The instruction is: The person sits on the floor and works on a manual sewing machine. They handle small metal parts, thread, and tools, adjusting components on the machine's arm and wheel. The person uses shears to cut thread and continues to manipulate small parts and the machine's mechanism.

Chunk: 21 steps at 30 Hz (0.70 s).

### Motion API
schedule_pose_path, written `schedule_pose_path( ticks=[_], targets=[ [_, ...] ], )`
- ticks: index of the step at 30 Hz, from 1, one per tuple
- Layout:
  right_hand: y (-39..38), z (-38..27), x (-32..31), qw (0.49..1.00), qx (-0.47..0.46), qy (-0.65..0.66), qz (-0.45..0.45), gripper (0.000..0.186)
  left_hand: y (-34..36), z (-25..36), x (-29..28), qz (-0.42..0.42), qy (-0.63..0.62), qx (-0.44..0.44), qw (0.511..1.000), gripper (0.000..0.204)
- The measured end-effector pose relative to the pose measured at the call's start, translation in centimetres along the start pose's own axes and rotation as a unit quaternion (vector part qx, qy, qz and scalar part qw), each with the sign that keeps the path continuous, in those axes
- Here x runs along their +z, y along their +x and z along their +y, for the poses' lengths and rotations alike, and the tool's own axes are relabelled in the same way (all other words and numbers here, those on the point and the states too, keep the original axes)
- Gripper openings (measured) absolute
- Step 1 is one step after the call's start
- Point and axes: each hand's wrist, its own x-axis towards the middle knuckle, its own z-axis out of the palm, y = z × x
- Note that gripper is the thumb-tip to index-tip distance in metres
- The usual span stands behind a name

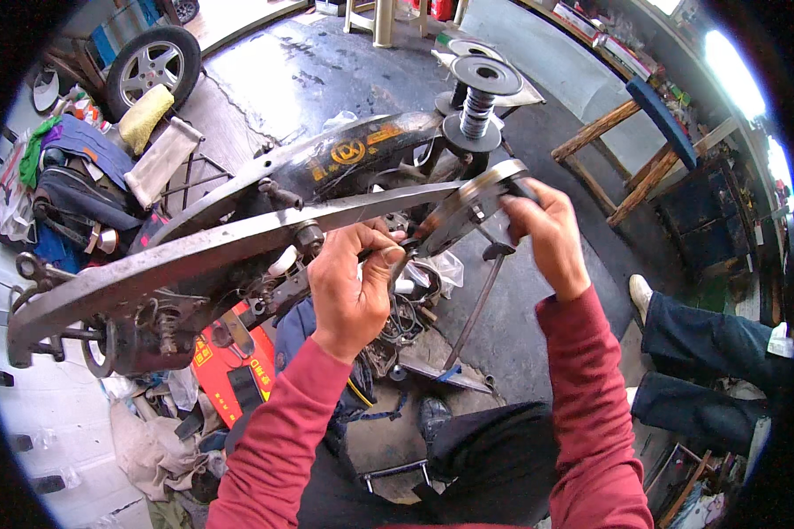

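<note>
In front of me stands a hand-cranked machine, which looks like a cobbler's sewing machine, with a long grey metal arm [229,240] and a worn black body [282,172] with orange markings. My right hand [551,231] curls its fingers at the rim of the round metal wheel [454,216] on the machine's right end. Motion smears the wheel's edge and these fingertips. Just left of the wheel, my left hand [353,286] is closed in a pinch; what lies between thumb and fingers is too small to name. A spool of thread [478,115] stands upright behind the wheel.
A thin metal rod [476,313] slants down below the wheel. Another person's legs [701,353] come in at the right, near a wooden stool [635,150]. Bags and cloths [79,185] are heaped at left, below a car wheel [153,72]. A red package [238,361] lies under the machine.
</note>
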Motion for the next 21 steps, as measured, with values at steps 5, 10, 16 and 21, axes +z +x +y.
schedule_pose_path(
  ticks=[5, 10, 16, 21],
  targets=[
    [-0.2, 1.0, 2.8, 0.962, 0.175, -0.198, -0.068, 0.02, 0.3, 0.0, 0.2, 0.021, -0.019, -0.004, 1.0, 0.009],
    [-2.0, 0.5, 2.8, 0.977, 0.054, -0.089, -0.189, 0.024, 0.1, 0.0, 0.3, 0.035, -0.027, -0.01, 0.999, 0.009],
    [1.3, 2.8, -0.8, 0.978, 0.166, -0.112, 0.055, 0.019, 0.3, 0.1, 0.3, 0.033, -0.026, -0.009, 0.999, 0.008],
    [-2.5, 4.4, 4.0, 0.954, 0.135, -0.11, -0.244, 0.035, 0.3, 0.1, 0.2, 0.031, -0.027, -0.001, 0.999, 0.009]
  ],
)
